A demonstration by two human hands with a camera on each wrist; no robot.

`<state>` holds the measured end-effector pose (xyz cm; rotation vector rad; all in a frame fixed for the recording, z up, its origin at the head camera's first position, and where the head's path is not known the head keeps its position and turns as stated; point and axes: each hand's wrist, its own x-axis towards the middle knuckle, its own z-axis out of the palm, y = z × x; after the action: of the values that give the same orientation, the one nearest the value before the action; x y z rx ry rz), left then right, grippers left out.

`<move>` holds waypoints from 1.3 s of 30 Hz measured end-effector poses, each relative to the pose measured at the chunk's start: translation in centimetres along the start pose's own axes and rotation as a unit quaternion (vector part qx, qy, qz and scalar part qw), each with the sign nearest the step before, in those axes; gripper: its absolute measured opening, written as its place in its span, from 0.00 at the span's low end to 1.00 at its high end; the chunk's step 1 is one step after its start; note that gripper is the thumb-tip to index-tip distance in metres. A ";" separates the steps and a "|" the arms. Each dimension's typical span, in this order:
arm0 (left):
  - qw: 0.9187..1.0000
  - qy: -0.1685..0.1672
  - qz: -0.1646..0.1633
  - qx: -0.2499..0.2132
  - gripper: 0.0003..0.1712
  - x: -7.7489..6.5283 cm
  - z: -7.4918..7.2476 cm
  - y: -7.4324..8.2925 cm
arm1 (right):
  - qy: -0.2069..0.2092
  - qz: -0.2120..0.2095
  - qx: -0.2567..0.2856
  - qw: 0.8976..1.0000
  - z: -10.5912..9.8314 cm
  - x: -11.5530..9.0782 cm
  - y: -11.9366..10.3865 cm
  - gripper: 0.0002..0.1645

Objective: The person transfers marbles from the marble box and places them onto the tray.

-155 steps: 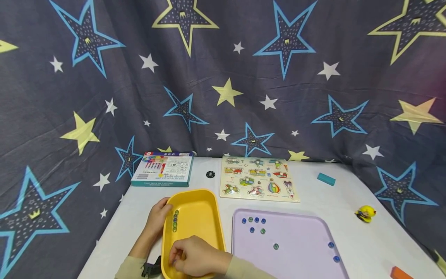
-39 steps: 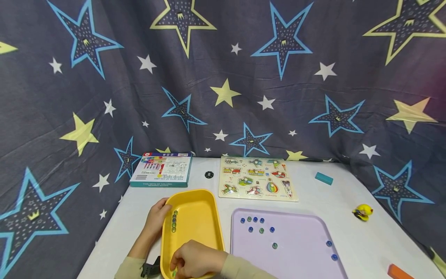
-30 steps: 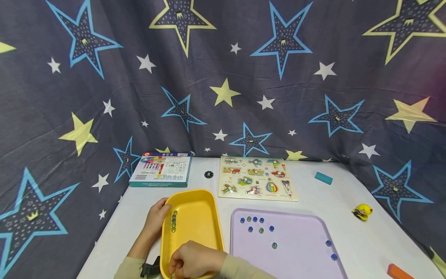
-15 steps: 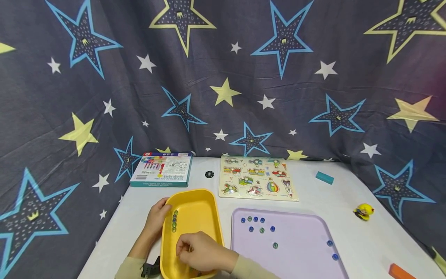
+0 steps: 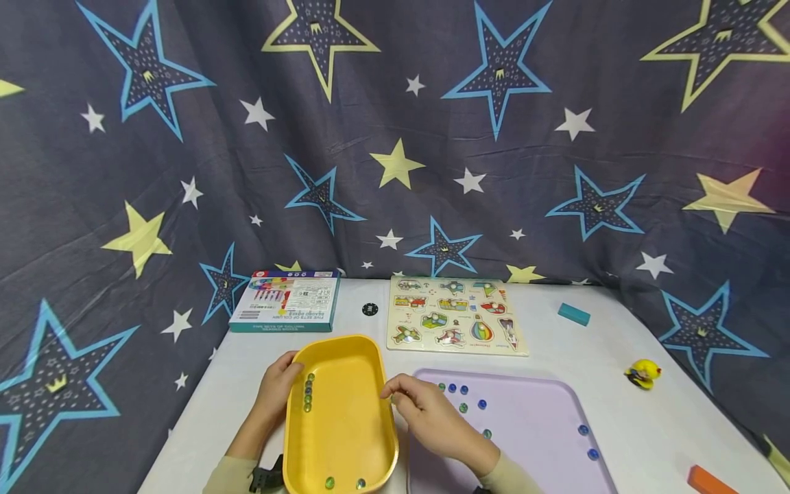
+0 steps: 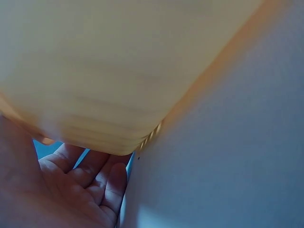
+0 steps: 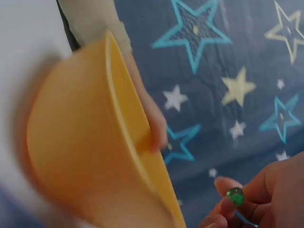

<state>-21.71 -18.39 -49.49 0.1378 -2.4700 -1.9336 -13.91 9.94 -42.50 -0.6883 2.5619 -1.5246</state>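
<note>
My left hand (image 5: 279, 385) grips the left rim of a yellow tray (image 5: 348, 412), thumb over the edge; in the left wrist view its fingers (image 6: 90, 166) curl beneath the tilted tray. A row of several glass marbles (image 5: 308, 392) lies along the tray's left side. Near its front end are a green marble (image 5: 330, 483) and a darker marble (image 5: 361, 484). Above the gap between this tray and the purple tray (image 5: 531, 425), my right hand (image 5: 435, 418) pinches a green marble (image 7: 235, 196), clear in the right wrist view.
Several blue and green marbles lie on the purple tray, with blue marbles (image 5: 583, 430) at its right edge. Behind stand a boxed set (image 5: 285, 302), a black disc (image 5: 369, 309) and a picture puzzle board (image 5: 457, 315). A teal block (image 5: 574, 314), yellow duck (image 5: 643, 374) and orange block (image 5: 710, 479) lie right.
My right hand has risen out of the yellow tray and moved right, uncovering two marbles at its front end. Since the oldest frame, a blue marble has joined the purple tray. My left hand stays put.
</note>
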 end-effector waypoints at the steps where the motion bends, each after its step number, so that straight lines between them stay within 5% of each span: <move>1: 1.000 0.000 0.002 -0.002 0.18 0.0 0.0 0.0 | 0.013 0.011 0.000 1.000 -0.6 -0.2 0.1 0.11; 8: 1.000 0.008 0.002 0.001 0.16 0.1 0.0 -0.2 | 0.117 0.053 0.004 0.992 -4.3 -2.1 1.1 0.07; 18: 1.000 0.009 0.002 0.007 0.16 0.2 -0.1 0.0 | 0.252 0.150 -0.073 0.953 -8.8 -5.2 10.1 0.11; 28: 1.000 0.003 -0.001 0.000 0.17 0.1 0.1 -0.2 | 0.233 0.163 -0.196 0.938 -9.4 -5.9 13.0 0.09; 39: 1.000 0.004 -0.002 0.002 0.16 0.2 0.0 -0.3 | 0.224 0.167 -0.236 0.931 -8.9 -5.6 13.4 0.09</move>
<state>-21.87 -18.46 -49.77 0.1508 -2.4708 -1.9251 -15.99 24.94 -50.36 0.1103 3.2103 -1.0519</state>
